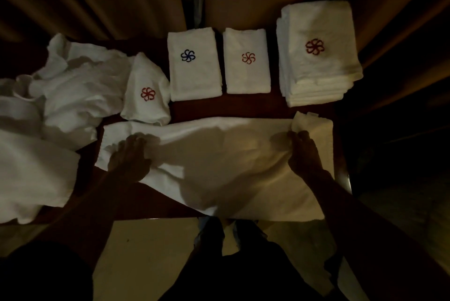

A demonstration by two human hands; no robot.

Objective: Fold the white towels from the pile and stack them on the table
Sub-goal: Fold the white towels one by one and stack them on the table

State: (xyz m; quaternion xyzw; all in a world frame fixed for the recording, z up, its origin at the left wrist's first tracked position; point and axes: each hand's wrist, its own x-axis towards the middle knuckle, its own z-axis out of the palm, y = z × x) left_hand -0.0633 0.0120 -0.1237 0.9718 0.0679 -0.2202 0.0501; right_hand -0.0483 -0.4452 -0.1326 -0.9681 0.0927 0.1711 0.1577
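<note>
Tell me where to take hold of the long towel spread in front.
Probably at its short ends, from either side: the spread towel lies as a long strip across the table. The right hand pinches the lifted right end; the left hand lies flat near the left.

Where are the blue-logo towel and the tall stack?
Blue-logo towel (194,74): head view, cloth below its logo.
Tall stack (321,67): head view, top towel, below its red logo.
</note>
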